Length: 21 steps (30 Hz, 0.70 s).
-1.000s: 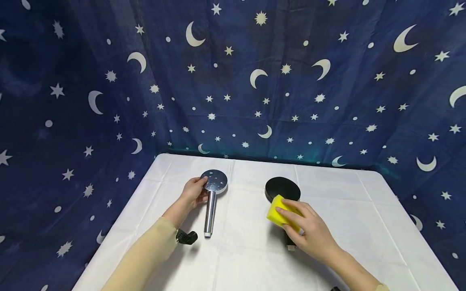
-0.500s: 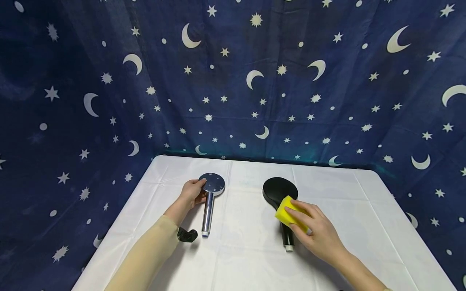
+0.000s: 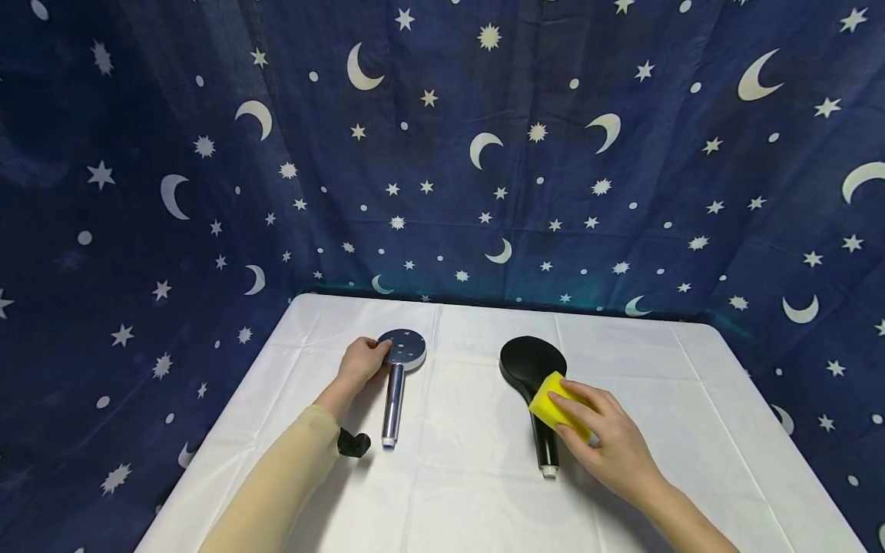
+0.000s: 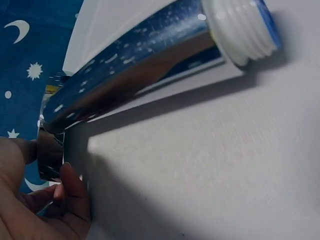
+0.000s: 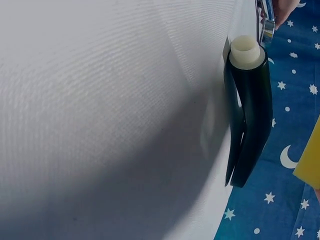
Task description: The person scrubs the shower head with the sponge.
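Right hand [image 3: 608, 445] gripped sponge [image 3: 556, 405] on black showerhead [image 3: 534, 369], frame center; left hand [image 3: 362, 365] grasped chrome showerhead [image 3: 401, 349] left of it

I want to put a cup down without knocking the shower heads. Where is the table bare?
Bare cloth lies right of the right hand out to the table edge, along the back edge behind both heads, and in the strip between the chrome shower head and the black shower head. Crowded: around the left hand and small black piece, and by the yellow sponge.
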{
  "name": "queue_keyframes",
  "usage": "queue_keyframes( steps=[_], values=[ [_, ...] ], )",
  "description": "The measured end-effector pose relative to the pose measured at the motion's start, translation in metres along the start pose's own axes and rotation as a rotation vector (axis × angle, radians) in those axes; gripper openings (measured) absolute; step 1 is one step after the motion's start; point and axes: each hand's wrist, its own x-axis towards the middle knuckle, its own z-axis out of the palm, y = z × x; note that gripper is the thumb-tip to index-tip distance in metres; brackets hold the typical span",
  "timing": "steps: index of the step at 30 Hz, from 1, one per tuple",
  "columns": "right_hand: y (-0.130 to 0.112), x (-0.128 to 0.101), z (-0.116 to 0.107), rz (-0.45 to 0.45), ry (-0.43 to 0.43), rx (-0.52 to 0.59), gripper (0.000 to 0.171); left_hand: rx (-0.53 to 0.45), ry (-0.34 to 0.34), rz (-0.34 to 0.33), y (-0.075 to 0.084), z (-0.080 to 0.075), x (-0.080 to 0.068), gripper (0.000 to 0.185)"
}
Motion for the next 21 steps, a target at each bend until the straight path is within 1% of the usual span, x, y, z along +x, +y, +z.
queue_keyframes(
  steps=[5,8,10,12,14,15,16,18,20,21],
  values=[
    [0.001,0.0,0.001,-0.001,0.02,-0.002,0.055,0.063,0.027,0.018,-0.003,-0.004,0.0,0.062],
    [0.002,0.0,0.0,0.017,0.026,-0.008,0.054,0.092,0.072,0.051,-0.002,-0.01,0.0,0.07],
    [0.002,0.0,-0.002,0.026,0.032,-0.01,0.054,0.106,0.128,0.087,0.001,-0.014,0.0,0.072],
    [0.003,-0.001,-0.004,0.032,0.039,-0.014,0.055,0.101,0.186,0.138,0.007,-0.019,-0.001,0.069],
    [0.004,-0.002,-0.006,0.038,0.047,-0.01,0.056,0.073,0.229,0.198,0.016,-0.022,-0.005,0.064],
    [0.005,-0.002,-0.007,0.041,0.051,-0.007,0.057,0.052,0.239,0.226,0.021,-0.022,-0.007,0.061],
    [0.006,-0.002,-0.007,0.044,0.055,-0.003,0.059,0.036,0.242,0.257,0.026,-0.021,-0.01,0.059],
    [0.006,-0.001,-0.009,0.055,0.067,0.008,0.063,-0.014,0.224,0.315,0.036,-0.018,-0.019,0.056],
    [0.007,0.0,-0.009,0.073,0.086,0.007,0.067,-0.074,0.173,0.353,0.044,-0.011,-0.028,0.054],
    [0.007,0.001,-0.009,0.086,0.098,0.004,0.07,-0.113,0.135,0.361,0.048,-0.008,-0.034,0.053]
  ],
)
